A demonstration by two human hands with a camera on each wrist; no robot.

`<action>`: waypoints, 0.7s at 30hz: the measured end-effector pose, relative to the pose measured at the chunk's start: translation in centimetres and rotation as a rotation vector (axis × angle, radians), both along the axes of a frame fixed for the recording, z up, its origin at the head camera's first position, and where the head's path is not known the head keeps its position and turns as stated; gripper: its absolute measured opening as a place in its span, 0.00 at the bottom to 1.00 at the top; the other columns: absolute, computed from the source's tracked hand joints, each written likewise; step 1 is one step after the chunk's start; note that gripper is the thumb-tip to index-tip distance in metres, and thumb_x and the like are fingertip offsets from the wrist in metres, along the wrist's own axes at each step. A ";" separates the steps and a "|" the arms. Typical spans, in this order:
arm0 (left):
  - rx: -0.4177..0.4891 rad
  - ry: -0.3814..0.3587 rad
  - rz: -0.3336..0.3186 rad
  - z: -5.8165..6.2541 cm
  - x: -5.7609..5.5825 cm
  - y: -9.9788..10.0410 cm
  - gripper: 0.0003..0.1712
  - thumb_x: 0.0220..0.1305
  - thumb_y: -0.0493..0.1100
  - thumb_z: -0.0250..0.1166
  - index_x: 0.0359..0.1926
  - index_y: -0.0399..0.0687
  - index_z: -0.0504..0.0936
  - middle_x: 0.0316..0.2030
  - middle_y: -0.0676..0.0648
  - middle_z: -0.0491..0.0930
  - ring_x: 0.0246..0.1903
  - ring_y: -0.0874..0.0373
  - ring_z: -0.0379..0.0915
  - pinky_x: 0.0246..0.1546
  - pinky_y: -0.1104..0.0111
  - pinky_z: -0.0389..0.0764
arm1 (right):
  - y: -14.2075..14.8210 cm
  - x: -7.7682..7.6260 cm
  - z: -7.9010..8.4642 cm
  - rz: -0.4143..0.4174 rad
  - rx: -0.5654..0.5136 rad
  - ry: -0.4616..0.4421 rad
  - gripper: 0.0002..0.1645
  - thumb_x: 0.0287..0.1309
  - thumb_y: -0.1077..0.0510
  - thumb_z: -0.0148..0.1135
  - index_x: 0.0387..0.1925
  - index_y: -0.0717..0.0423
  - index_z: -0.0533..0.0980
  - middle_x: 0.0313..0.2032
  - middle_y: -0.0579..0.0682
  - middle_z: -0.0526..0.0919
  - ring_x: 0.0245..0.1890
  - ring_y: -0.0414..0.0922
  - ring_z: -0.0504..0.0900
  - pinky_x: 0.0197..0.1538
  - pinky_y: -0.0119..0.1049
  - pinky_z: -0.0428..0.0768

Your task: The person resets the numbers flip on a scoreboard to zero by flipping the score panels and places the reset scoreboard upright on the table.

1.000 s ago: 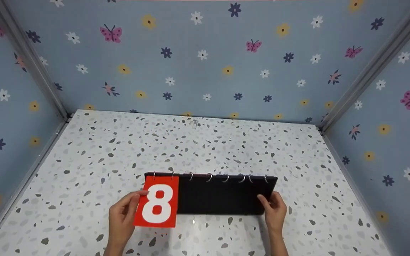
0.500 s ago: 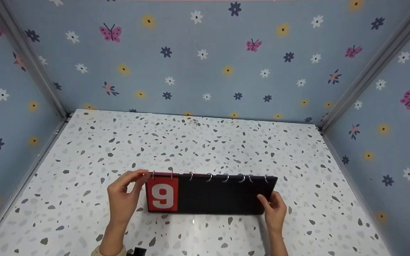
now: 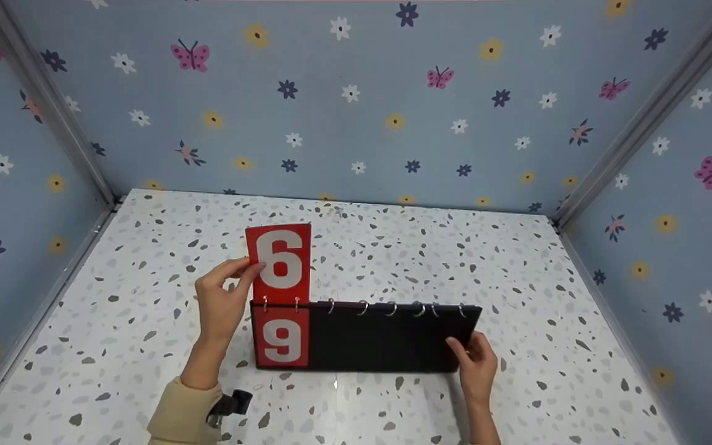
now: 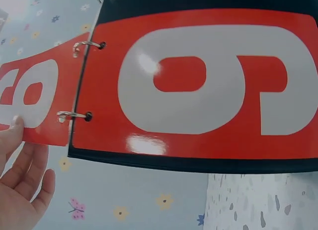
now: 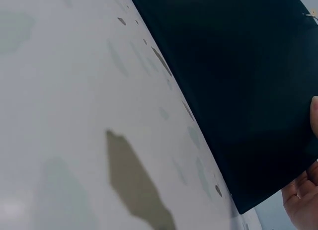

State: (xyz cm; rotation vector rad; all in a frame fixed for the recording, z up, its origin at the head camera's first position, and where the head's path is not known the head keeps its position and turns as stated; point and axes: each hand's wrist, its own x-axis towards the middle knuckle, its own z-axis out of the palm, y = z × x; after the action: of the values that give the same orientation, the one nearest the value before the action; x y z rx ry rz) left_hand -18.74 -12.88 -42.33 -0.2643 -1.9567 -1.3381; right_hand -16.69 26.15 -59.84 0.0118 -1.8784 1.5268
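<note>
A black flip scoreboard (image 3: 387, 340) stands on the table with metal rings along its top edge. At its left end hangs a red card with a white 9 (image 3: 282, 337). Above it, a red number card (image 3: 297, 293) reading 6 in the head view is raised on the same two rings. My left hand (image 3: 223, 300) pinches this raised card by its left edge, thumb on the front. The left wrist view shows both cards sideways, with the left hand (image 4: 25, 175) at lower left. My right hand (image 3: 478, 364) grips the board's right edge, thumb in front.
Under the board is a white speckled table (image 3: 430, 259). Blue walls (image 3: 356, 93) with flowers and butterflies enclose it at the back and both sides, joined by grey corner posts. A black wrist mount (image 3: 232, 403) sits by the left sleeve (image 3: 183, 411).
The left hand has lifted a red card showing 8 up over the rings, uncovering the 9 and turning the 6 into view. The right hand stays on the board.
</note>
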 end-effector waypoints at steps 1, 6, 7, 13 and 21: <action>-0.006 -0.019 -0.002 -0.3 -0.5 -0.1 0.07 0.47 0.28 0.66 0.31 0.30 0.81 0.26 0.40 0.81 0.24 0.56 0.73 0.33 0.77 0.70 | 0.1 -0.1 -0.3 0.000 0.008 0.004 0.10 0.43 0.63 0.68 0.30 0.57 0.76 0.25 0.51 0.78 0.22 0.41 0.75 0.24 0.27 0.72; -0.022 -0.095 0.006 -2.9 -3.0 -0.7 0.10 0.50 0.37 0.67 0.34 0.36 0.83 0.27 0.45 0.82 0.22 0.59 0.71 0.28 0.79 0.70 | 0.2 -0.2 -0.4 0.009 -0.001 0.015 0.10 0.43 0.62 0.68 0.31 0.57 0.76 0.25 0.52 0.78 0.23 0.43 0.76 0.25 0.28 0.72; -0.022 -0.112 0.010 -3.0 -3.1 -0.7 0.10 0.50 0.37 0.67 0.34 0.36 0.83 0.26 0.45 0.81 0.22 0.59 0.71 0.28 0.79 0.70 | 0.2 -0.2 -0.4 0.010 -0.005 0.013 0.10 0.43 0.63 0.68 0.31 0.58 0.76 0.25 0.52 0.79 0.23 0.43 0.76 0.25 0.28 0.72; -0.019 -0.236 0.054 -3.6 -3.9 -0.5 0.12 0.50 0.40 0.67 0.36 0.37 0.83 0.24 0.45 0.80 0.22 0.59 0.70 0.24 0.80 0.69 | -0.1 0.1 0.4 0.024 -0.026 0.012 0.10 0.43 0.66 0.67 0.31 0.62 0.76 0.25 0.53 0.79 0.23 0.41 0.76 0.24 0.25 0.72; -0.076 -0.347 0.122 -3.7 -4.0 -0.5 0.14 0.50 0.44 0.67 0.32 0.35 0.83 0.19 0.45 0.78 0.20 0.58 0.68 0.20 0.75 0.66 | -1.1 0.8 2.4 0.030 -0.083 0.000 0.09 0.41 0.71 0.66 0.28 0.64 0.75 0.24 0.52 0.79 0.23 0.39 0.76 0.24 0.24 0.72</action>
State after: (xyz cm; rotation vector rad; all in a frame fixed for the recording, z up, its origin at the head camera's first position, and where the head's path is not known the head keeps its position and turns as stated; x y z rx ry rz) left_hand -22.73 -13.37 -46.07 0.0574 -2.2730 -1.2977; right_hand -15.89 25.03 -57.43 0.0018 -1.8207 1.6239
